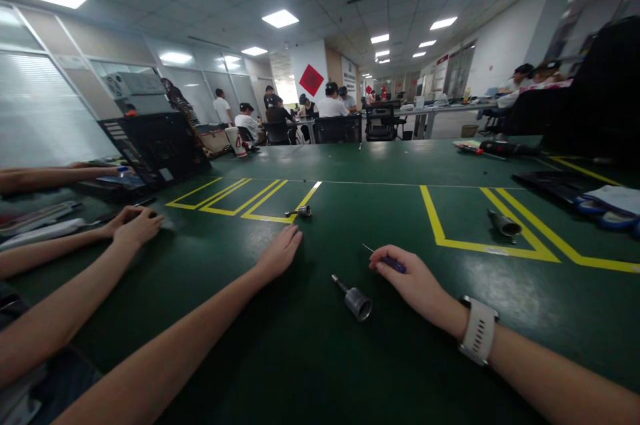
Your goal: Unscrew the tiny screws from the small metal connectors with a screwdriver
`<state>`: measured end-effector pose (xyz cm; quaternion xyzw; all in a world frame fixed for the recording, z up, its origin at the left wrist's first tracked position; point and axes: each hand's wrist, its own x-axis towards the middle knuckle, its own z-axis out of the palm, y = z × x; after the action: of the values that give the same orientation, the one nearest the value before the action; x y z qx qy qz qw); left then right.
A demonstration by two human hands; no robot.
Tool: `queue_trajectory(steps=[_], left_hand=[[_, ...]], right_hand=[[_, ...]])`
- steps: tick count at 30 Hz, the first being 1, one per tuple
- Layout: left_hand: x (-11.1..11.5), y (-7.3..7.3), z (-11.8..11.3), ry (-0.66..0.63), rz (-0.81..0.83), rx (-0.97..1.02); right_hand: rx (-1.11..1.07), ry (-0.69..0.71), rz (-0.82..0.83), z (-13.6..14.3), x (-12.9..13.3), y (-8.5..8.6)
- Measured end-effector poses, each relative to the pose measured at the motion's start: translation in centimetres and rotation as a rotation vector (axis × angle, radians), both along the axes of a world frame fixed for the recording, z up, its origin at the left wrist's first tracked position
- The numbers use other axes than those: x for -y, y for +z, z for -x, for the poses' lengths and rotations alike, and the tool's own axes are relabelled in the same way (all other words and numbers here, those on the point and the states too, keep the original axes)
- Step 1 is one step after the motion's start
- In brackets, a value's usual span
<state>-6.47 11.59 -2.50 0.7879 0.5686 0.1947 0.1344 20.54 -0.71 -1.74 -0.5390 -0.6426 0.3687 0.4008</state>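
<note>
My right hand (407,278) rests on the green table and is closed around a small screwdriver (395,264) with a dark blue handle. Its thin shaft points to the left and away from me. My left hand (281,253) lies on the table with fingers stretched forward, holding nothing. Just beyond its fingertips, a small metal socket with a shank (303,211) lies at the edge of a yellow-taped box. Between my hands, nearer to me, is a larger-looking metal socket with a shank (358,303), lying on its side, its cup end towards me.
Another metal socket (505,225) lies in the right yellow-taped box (440,238). A co-worker's hands (133,225) are close on my left. Dark equipment (163,145) stands back left; a screwdriver with a red handle (470,149) and a black tray (555,188) are at right.
</note>
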Motion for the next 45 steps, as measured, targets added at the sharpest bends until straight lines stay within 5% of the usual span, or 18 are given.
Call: queue_trajectory(steps=[11, 22, 31, 38, 45], left_hand=[[1.0, 1.2, -9.5, -0.386, 0.224, -0.061], [3.9, 3.7, -14.2, -0.965, 0.417, -0.290], [7.4, 5.9, -14.2, -1.136, 0.470, -0.248], [8.6, 8.8, -10.3, -1.025, 0.243, -0.116], [10.1, 7.8, -7.9, -0.871, 0.115, -0.429]], right_hand=[[-0.145, -0.149, -0.056, -1.7, -1.1, 0.2], [-0.353, -0.505, -0.135, -5.5, -3.1, -0.7], [-0.353, -0.439, -0.102, -4.5, -2.8, -0.7], [-0.326, -0.232, -0.005, -2.8, -1.5, 0.2], [0.065, 0.093, -0.072, -0.7, -1.2, -0.1]])
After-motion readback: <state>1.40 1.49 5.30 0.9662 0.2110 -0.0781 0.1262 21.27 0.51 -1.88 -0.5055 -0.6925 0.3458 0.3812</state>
